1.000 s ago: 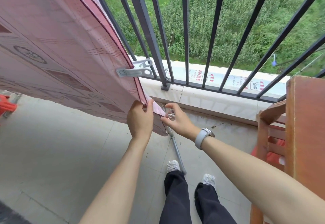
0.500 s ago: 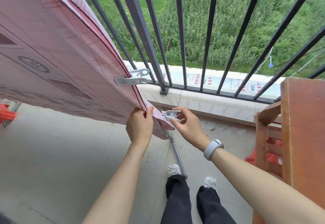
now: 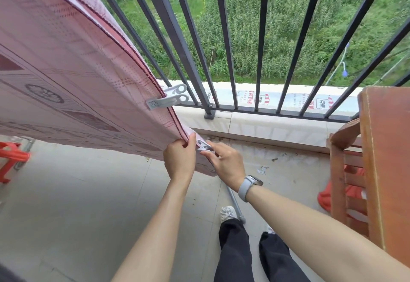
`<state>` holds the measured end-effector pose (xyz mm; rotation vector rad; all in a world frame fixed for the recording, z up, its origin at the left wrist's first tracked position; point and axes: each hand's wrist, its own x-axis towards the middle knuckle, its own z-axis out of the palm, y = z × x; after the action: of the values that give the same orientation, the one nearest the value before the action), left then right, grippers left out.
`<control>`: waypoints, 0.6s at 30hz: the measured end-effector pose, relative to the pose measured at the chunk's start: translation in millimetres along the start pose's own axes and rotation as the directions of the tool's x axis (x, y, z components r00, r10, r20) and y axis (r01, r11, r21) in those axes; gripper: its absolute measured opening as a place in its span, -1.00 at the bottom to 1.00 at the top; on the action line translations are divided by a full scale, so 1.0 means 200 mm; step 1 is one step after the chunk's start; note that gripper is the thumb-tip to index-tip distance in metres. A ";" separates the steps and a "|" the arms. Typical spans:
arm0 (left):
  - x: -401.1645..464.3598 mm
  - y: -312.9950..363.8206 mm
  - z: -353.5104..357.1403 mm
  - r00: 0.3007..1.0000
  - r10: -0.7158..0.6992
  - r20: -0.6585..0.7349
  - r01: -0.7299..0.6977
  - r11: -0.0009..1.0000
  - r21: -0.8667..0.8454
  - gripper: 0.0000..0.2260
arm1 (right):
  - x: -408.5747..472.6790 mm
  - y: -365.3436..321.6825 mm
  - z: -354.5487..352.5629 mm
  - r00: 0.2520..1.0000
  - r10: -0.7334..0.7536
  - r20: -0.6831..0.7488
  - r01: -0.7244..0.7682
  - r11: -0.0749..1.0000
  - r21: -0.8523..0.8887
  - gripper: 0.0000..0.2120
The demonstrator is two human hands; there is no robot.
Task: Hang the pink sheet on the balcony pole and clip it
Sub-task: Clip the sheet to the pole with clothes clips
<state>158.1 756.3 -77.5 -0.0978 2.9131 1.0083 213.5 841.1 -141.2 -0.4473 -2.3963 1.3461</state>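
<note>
The pink patterned sheet (image 3: 66,77) hangs folded across the left of the view, its doubled edge running down toward my hands. One grey clip (image 3: 168,100) is clamped on that edge partway up. My left hand (image 3: 179,159) pinches the sheet's lower corner. My right hand (image 3: 224,162) holds a second grey clip (image 3: 203,145) by its handles, its jaws against the sheet edge just beside my left thumb. The pole the sheet hangs on is hidden by the fabric.
The black balcony railing (image 3: 228,60) stands ahead above a tiled ledge (image 3: 266,126). A wooden chair (image 3: 377,159) is at the right, a red stool (image 3: 11,157) at the left. A metal rod (image 3: 235,204) lies on the floor by my feet.
My right hand brought the second clip up from lower down to the sheet's edge beside my left thumb. My left hand kept its pinch on the corner.
</note>
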 end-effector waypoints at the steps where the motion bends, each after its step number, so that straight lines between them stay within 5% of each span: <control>1: 0.01 0.00 0.00 1.000 -0.001 0.009 0.001 1.000 -0.011 -0.59 | 0.01 0.00 0.01 1.000 0.012 -0.001 -0.012 1.000 -0.011 -0.70; 5: 0.02 -0.03 -0.01 0.998 0.017 0.055 -0.013 0.997 -0.077 -0.58 | 0.02 0.05 0.02 0.997 0.071 0.039 -0.067 0.993 -0.093 -0.59; 9: -0.03 -0.06 0.02 0.981 0.109 0.159 -0.082 0.983 -0.166 -0.82 | -0.02 0.12 -0.03 0.977 0.062 0.205 -0.049 0.996 -0.068 -0.36; 14: -0.26 -0.11 0.20 0.967 0.228 0.112 -0.227 0.974 -0.024 -0.64 | -0.20 0.29 -0.27 0.984 0.096 0.149 -0.065 0.978 -0.197 -0.51; 18: -0.47 -0.05 0.45 0.837 0.390 0.384 -0.470 0.872 0.137 -0.58 | -0.41 0.48 -0.57 0.983 0.185 0.017 -0.166 0.913 -0.372 -0.60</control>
<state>254.7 808.5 -146.5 0.7108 2.7365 0.6294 347.7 938.6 -180.7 -0.7531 -2.7163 0.9757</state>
